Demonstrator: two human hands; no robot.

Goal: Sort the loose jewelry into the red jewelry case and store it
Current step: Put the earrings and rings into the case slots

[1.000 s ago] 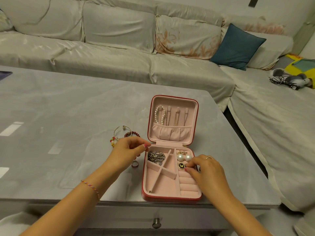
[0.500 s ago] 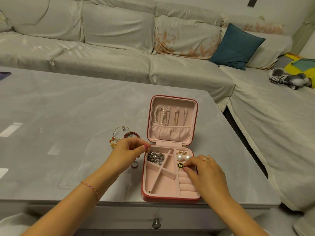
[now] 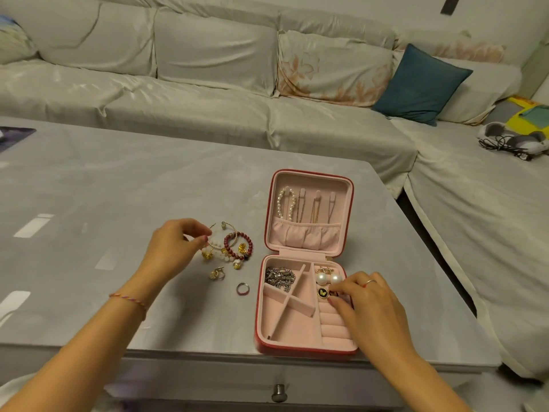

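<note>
Red jewelry case (image 3: pixel 306 350) lies open at the near edge of the grey table (image 3: pixel 104 188), lid back, pink lining up. Inside: silver chain (image 3: pixel 279 277) in the far-left compartment, two pearl earrings (image 3: pixel 327 278) and a black butterfly stud (image 3: pixel 322 292) at the far right, ring rolls (image 3: pixel 332 325) nearer along that side. Right hand (image 3: pixel 370 304) is over the ring rolls, fingertips bunched beside the stud; seems to pinch something small and dark, too small to tell what. Left hand (image 3: pixel 175 248) is left of the case, thumb and fingers curled in a pinch on the gold hoop (image 3: pixel 222 237). Loose pile still left of the case: red bead bracelet (image 3: pixel 237 243), flower earring (image 3: pixel 217 274), silver ring (image 3: pixel 242 288). Step in hand: mid-sort, earrings being seated. Next move likely calls for lifting the hoop clear of the tangled bracelet and into a free compartment; snagging is the risk. Case not yet closed.
</note>
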